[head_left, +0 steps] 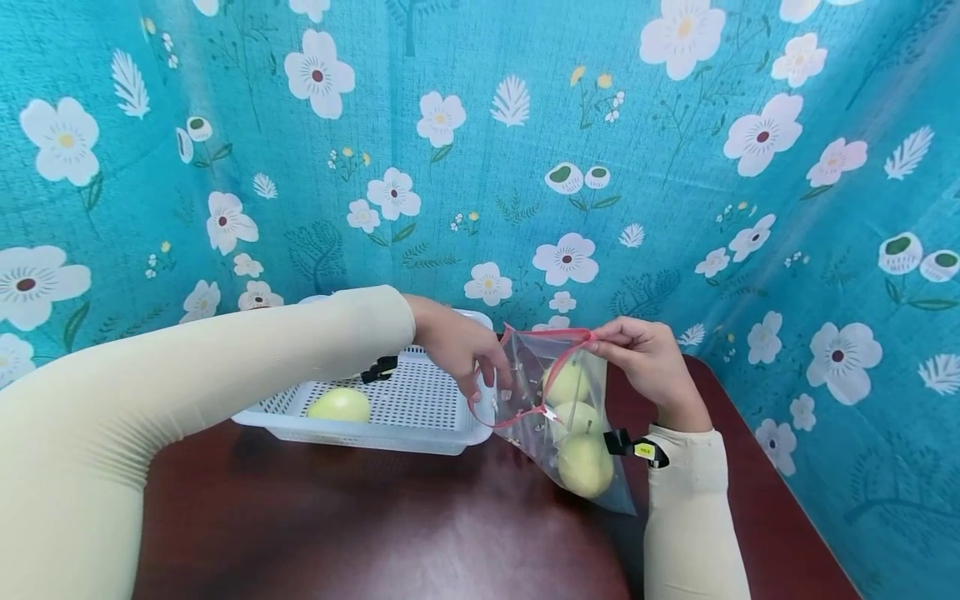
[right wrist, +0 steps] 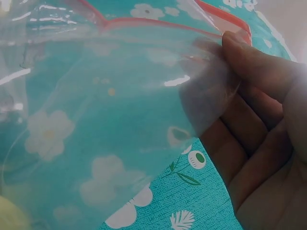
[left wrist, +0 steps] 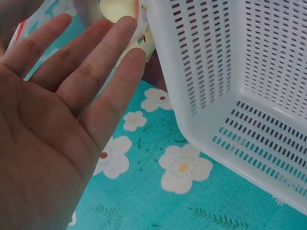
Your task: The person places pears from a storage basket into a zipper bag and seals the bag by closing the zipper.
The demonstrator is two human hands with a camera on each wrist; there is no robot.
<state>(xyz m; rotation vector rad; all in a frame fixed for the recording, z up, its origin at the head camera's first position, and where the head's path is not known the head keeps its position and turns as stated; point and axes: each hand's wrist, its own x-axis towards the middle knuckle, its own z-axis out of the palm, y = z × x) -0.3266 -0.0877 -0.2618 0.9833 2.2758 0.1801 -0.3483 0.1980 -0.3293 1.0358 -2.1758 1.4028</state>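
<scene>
My right hand (head_left: 637,358) pinches the top corner of a clear zip bag (head_left: 528,354) with a red edge, thumb on one side of the film. Several yellow-green pears (head_left: 585,467) lie stacked inside the bag. At the bag's mouth is my left hand (head_left: 467,346), its fingers extended down next to the red edge and nothing in its palm. In the left wrist view, those fingers (left wrist: 103,81) are spread beside the white basket (left wrist: 196,72). One more pear (head_left: 339,406) sits in the basket, near its front wall. The right wrist view shows the bag film stretched from the thumb.
The perforated white basket stands on a dark red-brown table (head_left: 420,517), left of the bag. A teal flowered cloth (head_left: 465,150) hangs behind and along the right side. The table's right edge (head_left: 780,492) runs beyond my right forearm.
</scene>
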